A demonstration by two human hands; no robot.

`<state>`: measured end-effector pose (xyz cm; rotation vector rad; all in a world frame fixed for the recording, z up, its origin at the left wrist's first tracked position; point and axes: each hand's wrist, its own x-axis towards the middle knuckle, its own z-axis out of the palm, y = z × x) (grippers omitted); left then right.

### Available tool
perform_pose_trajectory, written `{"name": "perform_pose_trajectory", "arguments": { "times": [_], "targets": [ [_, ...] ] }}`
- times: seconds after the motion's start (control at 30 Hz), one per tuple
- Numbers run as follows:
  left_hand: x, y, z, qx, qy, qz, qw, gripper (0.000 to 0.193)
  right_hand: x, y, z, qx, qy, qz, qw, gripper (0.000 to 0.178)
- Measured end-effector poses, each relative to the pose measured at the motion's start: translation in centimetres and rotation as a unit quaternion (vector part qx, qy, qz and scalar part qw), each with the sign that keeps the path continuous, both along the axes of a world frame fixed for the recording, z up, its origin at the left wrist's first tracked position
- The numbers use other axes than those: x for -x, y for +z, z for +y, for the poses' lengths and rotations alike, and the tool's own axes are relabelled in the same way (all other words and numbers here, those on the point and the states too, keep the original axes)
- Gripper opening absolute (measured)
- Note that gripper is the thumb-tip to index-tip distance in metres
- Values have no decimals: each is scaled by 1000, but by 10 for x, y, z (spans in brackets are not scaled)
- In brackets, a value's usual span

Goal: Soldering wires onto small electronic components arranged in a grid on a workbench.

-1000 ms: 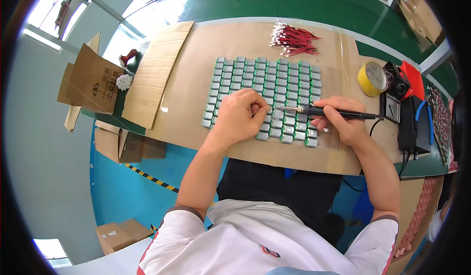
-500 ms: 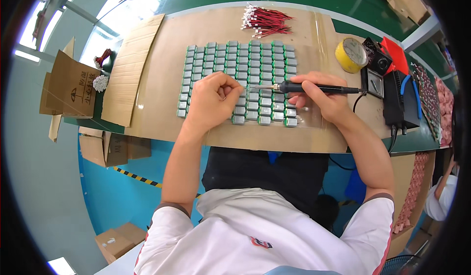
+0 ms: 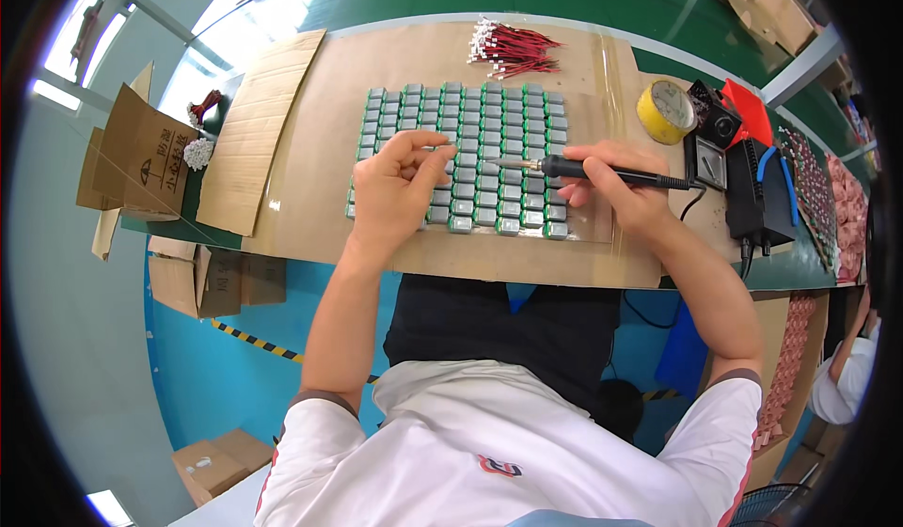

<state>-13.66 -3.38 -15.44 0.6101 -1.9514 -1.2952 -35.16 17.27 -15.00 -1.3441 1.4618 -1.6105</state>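
Note:
My right hand (image 3: pixel 632 187) is closed around the black handle of a soldering iron (image 3: pixel 562 167). Its metal tip points left, over rows of small grey blocks with green ends (image 3: pixel 485 217) that look like little motors. My left hand (image 3: pixel 395 184) hovers at the left part of these rows, thumb and forefinger nearly together in a pinch. Whatever lies between those fingertips is too fine to make out. A small gap separates the iron's tip from the left fingertips. The left hand hides some of the blocks.
Beyond the rows lies a bundle of red-and-black wires with white connectors (image 3: pixel 513 49). To the right are a yellow tape roll (image 3: pixel 666 111), a soldering station (image 3: pixel 760 198) and blue-handled pliers (image 3: pixel 792 188). A cardboard sheet (image 3: pixel 259 137) and an open carton (image 3: pixel 141 156) are at left.
My left fingertips have drawn slightly left and away from the iron, widening the gap. The soldering iron has shifted a little to the right in my right hand. The view has tilted slightly.

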Motion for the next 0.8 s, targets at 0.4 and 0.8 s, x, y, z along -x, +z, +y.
{"name": "perform_pose_trajectory", "arguments": {
  "times": [0.4, 0.8],
  "targets": [
    [-3, -7, -5, 68, -37, -65, 995, 6, -9, -15, 0, 10, -10, -58, 998, 22],
    [-4, -3, -4, 68, -49, -97, 992, 5, -9, -13, -2, 8, 6, -61, 998, 22]
  ]
}}
